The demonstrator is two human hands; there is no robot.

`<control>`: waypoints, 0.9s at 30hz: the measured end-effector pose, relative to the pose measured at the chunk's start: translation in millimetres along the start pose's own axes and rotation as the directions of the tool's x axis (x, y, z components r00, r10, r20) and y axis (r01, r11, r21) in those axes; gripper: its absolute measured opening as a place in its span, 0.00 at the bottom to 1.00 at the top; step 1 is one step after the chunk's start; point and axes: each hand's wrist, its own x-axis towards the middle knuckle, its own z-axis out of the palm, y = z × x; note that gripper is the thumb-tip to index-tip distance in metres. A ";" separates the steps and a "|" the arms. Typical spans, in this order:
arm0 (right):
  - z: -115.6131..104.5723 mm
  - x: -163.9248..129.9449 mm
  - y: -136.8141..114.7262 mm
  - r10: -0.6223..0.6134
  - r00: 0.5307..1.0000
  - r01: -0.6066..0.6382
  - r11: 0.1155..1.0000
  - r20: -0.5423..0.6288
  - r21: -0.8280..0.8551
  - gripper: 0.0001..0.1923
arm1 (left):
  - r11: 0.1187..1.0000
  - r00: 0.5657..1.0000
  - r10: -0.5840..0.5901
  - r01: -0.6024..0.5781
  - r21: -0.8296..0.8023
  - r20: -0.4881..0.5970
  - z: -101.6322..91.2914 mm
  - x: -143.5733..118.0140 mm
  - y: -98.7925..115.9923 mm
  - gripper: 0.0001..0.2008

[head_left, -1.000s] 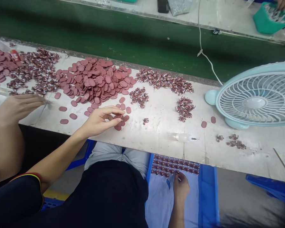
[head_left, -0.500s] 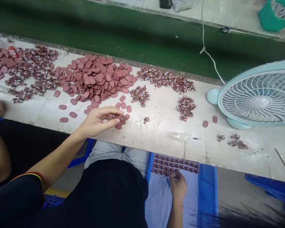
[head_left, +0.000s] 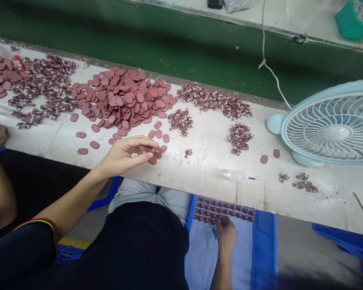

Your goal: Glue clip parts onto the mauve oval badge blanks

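On the tabletop (head_left: pixel 205 169), the heap of discs (head_left: pixel 124 98) lies left of centre, small piles of tiny parts (head_left: pixel 213 98) to its right, the fan (head_left: pixel 329 125) at the far right. The left hand (head_left: pixel 125 153) rests before the heap; the right hand (head_left: pixel 225 233) lies below the tabletop edge on a tray (head_left: pixel 263 241) holding rows of parts (head_left: pixel 224 209).

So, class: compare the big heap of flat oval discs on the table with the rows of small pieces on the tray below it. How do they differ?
The disc heap is loose and overlapping; the tray pieces lie in neat rows. The discs are plain, smooth ovals; the tray pieces are smaller with white flecks. The left hand picks at stray discs by the heap; the right hand touches the rows. Both are reddish-brown.
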 end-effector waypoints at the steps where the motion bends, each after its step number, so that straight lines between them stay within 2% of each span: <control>1: -0.3 -0.4 -2.3 0.009 1.000 -0.009 1.000 -0.002 0.011 0.13 | 1.000 1.000 0.000 0.000 0.001 0.002 0.2 0.1 0.0 0.12; 6: -7.9 -7.3 -21.0 0.057 0.997 -0.050 0.991 -0.051 0.125 0.12 | 1.000 1.000 -0.019 0.019 -0.005 -0.011 -0.4 -0.1 -1.5 0.13; 9: -21.9 -20.1 -38.3 0.115 0.983 -0.076 0.963 -0.143 0.257 0.12 | 0.994 0.999 -0.044 0.042 -0.105 -0.020 -4.0 -4.0 -6.5 0.15; 11: -35.2 -33.5 -56.4 0.162 0.959 -0.058 0.914 -0.231 0.401 0.12 | 0.971 0.995 -0.101 0.100 -0.218 0.008 -3.7 -9.8 -11.7 0.18; 13: -49.8 -49.7 -83.3 0.200 0.935 0.014 0.803 -0.292 0.596 0.13 | 0.912 0.980 -0.177 0.198 -0.360 0.091 3.6 -18.4 -16.8 0.20; 14: -56.9 -57.8 -99.9 0.205 0.938 0.053 0.713 -0.280 0.699 0.14 | 0.864 0.964 -0.216 0.261 -0.430 0.152 10.7 -23.5 -19.0 0.20; 15: -63.1 -65.3 -118.0 0.192 0.954 0.073 0.597 -0.231 0.799 0.14 | 0.805 0.946 -0.240 0.319 -0.500 0.218 20.1 -28.9 -20.6 0.19; 16: -68.1 -71.3 -136.5 0.151 0.980 0.046 0.474 -0.132 0.879 0.16 | 0.739 0.920 -0.268 0.387 -0.551 0.286 31.2 -34.2 -21.7 0.18; 18: -72.2 -75.5 -171.2 0.019 0.994 -0.109 0.241 0.107 0.964 0.22 | 0.594 0.876 -0.296 0.482 -0.644 0.382 55.4 -43.7 -22.3 0.17; 19: -70.7 -72.2 -185.7 -0.096 0.962 -0.251 0.067 0.256 0.966 0.26 | 0.520 0.862 -0.301 0.506 -0.688 0.407 66.7 -47.5 -21.9 0.17; 20: -67.2 -64.8 -197.5 -0.238 0.897 -0.405 -0.105 0.372 0.908 0.30 | 0.448 0.850 -0.299 0.526 -0.723 0.433 76.4 -50.5 -21.2 0.17; 21: -62.0 -53.3 -206.8 -0.464 0.754 -0.634 -0.330 0.465 0.699 0.36 | 0.379 0.840 -0.295 0.541 -0.751 0.456 83.9 -52.7 -20.2 0.16; 22: -56.1 -38.8 -213.6 -0.611 0.646 -0.752 -0.404 0.458 0.521 0.40 | 0.321 0.833 -0.292 0.548 -0.772 0.470 89.1 -54.3 -19.0 0.16; 23: -50.2 -22.5 -218.5 -0.691 0.575 -0.812 -0.415 0.437 0.411 0.41 | 0.274 0.830 -0.292 0.549 -0.789 0.476 92.1 -55.4 -17.8 0.15; 24: -45.2 -6.2 -222.0 -0.742 0.527 -0.847 -0.415 0.414 0.333 0.39 | 0.237 0.828 -0.295 0.547 -0.803 0.476 93.3 -56.2 -16.6 0.14; 27: -39.5 25.9 -228.6 -0.801 0.493 -0.866 -0.410 0.341 0.288 0.24 | 0.173 0.824 -0.312 0.538 -0.825 0.472 91.7 -58.1 -15.0 0.14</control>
